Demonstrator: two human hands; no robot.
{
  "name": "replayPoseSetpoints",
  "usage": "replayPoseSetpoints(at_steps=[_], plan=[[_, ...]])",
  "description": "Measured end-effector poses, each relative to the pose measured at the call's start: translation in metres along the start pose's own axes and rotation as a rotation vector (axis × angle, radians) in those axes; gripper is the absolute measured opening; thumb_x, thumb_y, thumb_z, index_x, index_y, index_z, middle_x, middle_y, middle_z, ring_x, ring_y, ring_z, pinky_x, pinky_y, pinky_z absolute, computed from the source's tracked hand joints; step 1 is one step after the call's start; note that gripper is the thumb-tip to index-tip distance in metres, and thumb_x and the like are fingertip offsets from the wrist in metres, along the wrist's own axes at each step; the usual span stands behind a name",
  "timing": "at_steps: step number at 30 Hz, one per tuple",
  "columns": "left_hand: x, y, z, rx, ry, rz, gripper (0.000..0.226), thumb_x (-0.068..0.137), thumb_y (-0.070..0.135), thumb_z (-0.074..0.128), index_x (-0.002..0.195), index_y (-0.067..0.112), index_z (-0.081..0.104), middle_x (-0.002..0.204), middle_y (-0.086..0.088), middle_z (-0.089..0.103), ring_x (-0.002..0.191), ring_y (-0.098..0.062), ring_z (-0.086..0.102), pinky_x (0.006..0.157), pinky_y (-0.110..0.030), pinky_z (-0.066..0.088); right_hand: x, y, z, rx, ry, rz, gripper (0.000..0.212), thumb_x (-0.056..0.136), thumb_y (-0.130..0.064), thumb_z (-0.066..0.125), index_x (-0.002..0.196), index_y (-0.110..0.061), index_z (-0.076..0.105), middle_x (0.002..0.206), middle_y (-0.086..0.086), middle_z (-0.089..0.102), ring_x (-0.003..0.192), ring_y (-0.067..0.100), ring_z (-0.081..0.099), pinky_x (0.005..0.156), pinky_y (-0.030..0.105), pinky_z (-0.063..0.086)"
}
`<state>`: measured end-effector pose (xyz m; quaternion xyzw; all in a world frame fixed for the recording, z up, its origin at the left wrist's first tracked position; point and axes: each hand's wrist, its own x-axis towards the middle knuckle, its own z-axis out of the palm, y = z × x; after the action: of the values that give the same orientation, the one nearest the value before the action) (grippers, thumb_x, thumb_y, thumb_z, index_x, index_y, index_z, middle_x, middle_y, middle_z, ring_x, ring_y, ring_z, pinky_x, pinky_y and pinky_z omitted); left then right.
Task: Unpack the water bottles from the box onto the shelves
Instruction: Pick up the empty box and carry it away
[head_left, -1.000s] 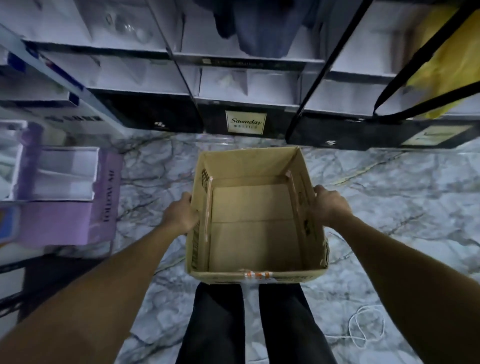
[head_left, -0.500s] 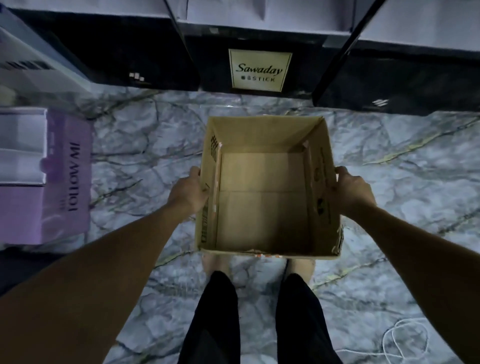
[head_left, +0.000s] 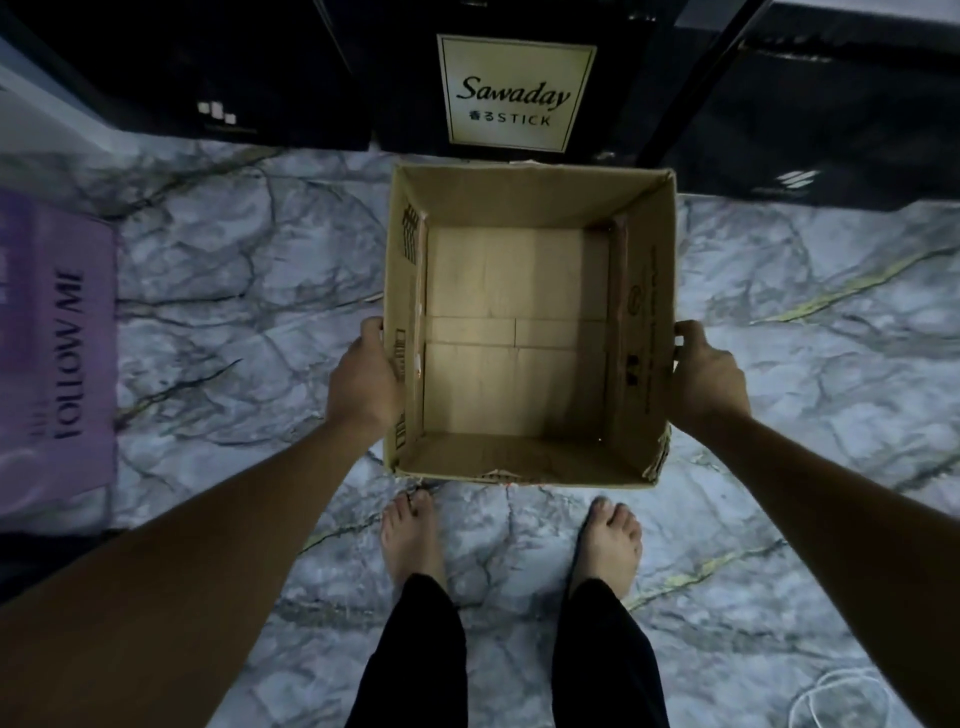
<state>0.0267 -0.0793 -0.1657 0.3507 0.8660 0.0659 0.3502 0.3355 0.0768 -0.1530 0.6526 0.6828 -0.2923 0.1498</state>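
At nine o'clock in the view a purple carton (head_left: 57, 358) printed "FOLLOW ME" lies on the marble floor (head_left: 249, 291), well apart from the work. Next to the right comes the left hand (head_left: 363, 379), pressed flat against the outside of the left wall of the cardboard box (head_left: 530, 197), fingers wrapped toward the rim at about mid-length. The box sits at the centre of the view, open side up, and its inside shows only bare cardboard: no water bottles can be seen in it or anywhere else in the view. Its long axis runs from six o'clock to twelve o'clock, away from the person's bare feet (head_left: 413, 535), which stand just below its near edge. At twelve o'clock, just beyond the far wall, stands a dark shelf unit (head_left: 260, 67) with a pale label (head_left: 514, 91) reading "Sawaday". On the far side the right hand (head_left: 709, 374) mirrors the left, clamped on the outside of the right wall at the same mid-length.

The relation that matters is symmetry: the box lies between the two hands, at three o'clock from the left hand and nine o'clock from the right, with neither nearer. With nothing left inside, the unpacking looks finished, and the likely next move is to set this box down or aside. A loose white cord (head_left: 841, 696) curls on the floor at five o'clock.
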Motion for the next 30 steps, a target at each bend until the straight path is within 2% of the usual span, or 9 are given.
replayPoseSetpoints(at_steps=[3, 7, 12, 14, 17, 22, 24, 27, 30], plan=[[-0.011, -0.005, 0.003, -0.07, -0.006, 0.02, 0.057, 0.096, 0.007, 0.053, 0.148, 0.019, 0.035, 0.12, -0.014, 0.067, 0.096, -0.035, 0.066, 0.076, -0.045, 0.055, -0.009, 0.006, 0.005, 0.036, -0.013, -0.016, 0.042, 0.098, -0.019, 0.056, 0.138, -0.015, 0.044, 0.11, 0.025, 0.072, 0.096, 0.047, 0.067, 0.075, 0.043, 0.05], [-0.036, -0.023, 0.003, 0.034, -0.072, 0.133, 0.05, 0.105, 0.02, 0.046, 0.152, 0.017, 0.029, 0.126, -0.015, 0.065, 0.094, -0.035, 0.067, 0.068, -0.033, 0.044, -0.026, 0.015, 0.011, 0.066, 0.008, -0.063, 0.042, 0.1, -0.017, 0.055, 0.141, -0.012, 0.046, 0.11, 0.024, 0.074, 0.095, 0.047, 0.07, 0.078, 0.047, 0.056], [-0.035, -0.025, 0.009, 0.089, -0.051, 0.117, 0.046, 0.106, 0.02, 0.045, 0.15, 0.014, 0.031, 0.117, -0.017, 0.066, 0.078, -0.031, 0.062, 0.062, -0.031, 0.036, -0.032, 0.023, 0.02, 0.012, 0.004, -0.05, 0.047, 0.1, -0.014, 0.056, 0.145, -0.014, 0.043, 0.11, 0.02, 0.075, 0.097, 0.046, 0.068, 0.071, 0.039, 0.04], [-0.03, -0.021, 0.01, 0.096, -0.033, 0.097, 0.045, 0.105, 0.018, 0.046, 0.148, 0.013, 0.033, 0.113, -0.018, 0.066, 0.077, -0.029, 0.058, 0.063, -0.031, 0.036, -0.028, 0.022, 0.02, 0.024, 0.012, -0.041, 0.047, 0.098, -0.013, 0.057, 0.143, -0.014, 0.045, 0.106, 0.02, 0.075, 0.094, 0.045, 0.068, 0.072, 0.04, 0.045], [-0.024, -0.018, 0.007, 0.091, -0.009, 0.097, 0.047, 0.104, 0.017, 0.048, 0.149, 0.013, 0.034, 0.112, -0.019, 0.067, 0.087, -0.035, 0.064, 0.065, -0.031, 0.037, -0.02, 0.022, 0.019, 0.037, 0.054, -0.077, 0.048, 0.095, -0.01, 0.059, 0.141, -0.013, 0.048, 0.099, 0.018, 0.077, 0.088, 0.045, 0.069, 0.074, 0.046, 0.055], [-0.003, -0.009, 0.0, 0.11, -0.007, 0.135, 0.049, 0.103, 0.015, 0.049, 0.15, 0.012, 0.033, 0.114, -0.019, 0.067, 0.09, -0.035, 0.066, 0.068, -0.03, 0.039, 0.001, 0.02, 0.015, -0.013, 0.092, -0.118, 0.043, 0.091, -0.011, 0.061, 0.132, -0.018, 0.051, 0.09, 0.015, 0.076, 0.076, 0.042, 0.07, 0.066, 0.047, 0.059], [0.008, -0.005, -0.003, 0.132, -0.009, 0.132, 0.05, 0.103, 0.015, 0.05, 0.15, 0.012, 0.032, 0.117, -0.02, 0.066, 0.092, -0.037, 0.066, 0.069, -0.031, 0.043, 0.013, 0.018, 0.012, -0.043, 0.097, -0.13, 0.045, 0.09, -0.012, 0.061, 0.133, -0.019, 0.049, 0.089, 0.014, 0.075, 0.074, 0.041, 0.069, 0.063, 0.043, 0.057], [0.024, 0.006, -0.007, 0.143, -0.042, 0.08, 0.048, 0.1, 0.013, 0.056, 0.143, 0.01, 0.035, 0.121, -0.02, 0.063, 0.097, -0.038, 0.065, 0.075, -0.034, 0.046, 0.03, 0.016, 0.006, -0.104, 0.124, -0.136, 0.047, 0.091, -0.011, 0.06, 0.137, -0.017, 0.048, 0.081, 0.016, 0.069, 0.069, 0.042, 0.065, 0.06, 0.036, 0.044], [0.031, 0.016, -0.006, 0.139, -0.052, 0.05, 0.039, 0.096, 0.011, 0.06, 0.129, 0.01, 0.038, 0.115, -0.017, 0.062, 0.093, -0.037, 0.065, 0.074, -0.037, 0.048, 0.037, 0.016, 0.0, -0.101, 0.145, -0.165, 0.042, 0.09, -0.008, 0.06, 0.131, -0.018, 0.052, 0.073, 0.015, 0.066, 0.064, 0.042, 0.063, 0.061, 0.04, 0.047]])
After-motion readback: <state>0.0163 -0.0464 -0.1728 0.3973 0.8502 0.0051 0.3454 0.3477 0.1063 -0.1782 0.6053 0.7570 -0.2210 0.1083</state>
